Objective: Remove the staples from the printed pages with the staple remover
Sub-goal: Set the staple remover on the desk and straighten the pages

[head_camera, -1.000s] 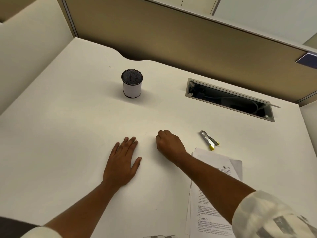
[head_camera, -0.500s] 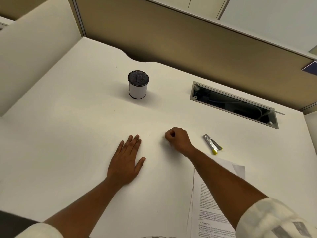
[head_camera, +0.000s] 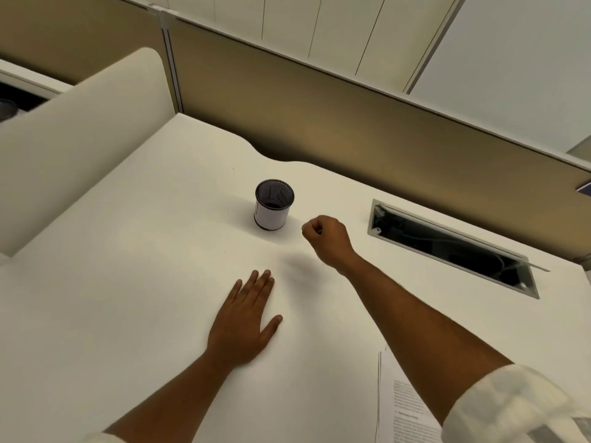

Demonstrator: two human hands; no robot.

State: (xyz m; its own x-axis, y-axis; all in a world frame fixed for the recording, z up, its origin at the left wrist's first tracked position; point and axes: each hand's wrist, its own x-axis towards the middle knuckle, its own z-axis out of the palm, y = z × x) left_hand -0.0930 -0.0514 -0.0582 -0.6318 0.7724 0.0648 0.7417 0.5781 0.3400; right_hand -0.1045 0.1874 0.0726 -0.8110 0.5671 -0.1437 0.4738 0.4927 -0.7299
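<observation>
On the smooth white worktop point(head_camera: 128, 282) | left hand point(head_camera: 243, 324) flat, fingers straight | right hand point(head_camera: 327, 239) a raised fist, contents hidden, beside cylindrical mesh cup point(head_camera: 274, 204) | printed pages point(head_camera: 406, 407) lower right

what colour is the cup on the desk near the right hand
The cup has a white wall with a dark rim and inside; the head view shows it.

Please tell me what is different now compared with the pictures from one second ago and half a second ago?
The right hand, fingers curled, has lifted off the desk and travelled away from the person, toward the cup. Whether it pinches anything is too small to tell. The staple remover seen earlier is now hidden or out of view. The left hand stays flat on the desk; the cup and pages have not moved.
</observation>
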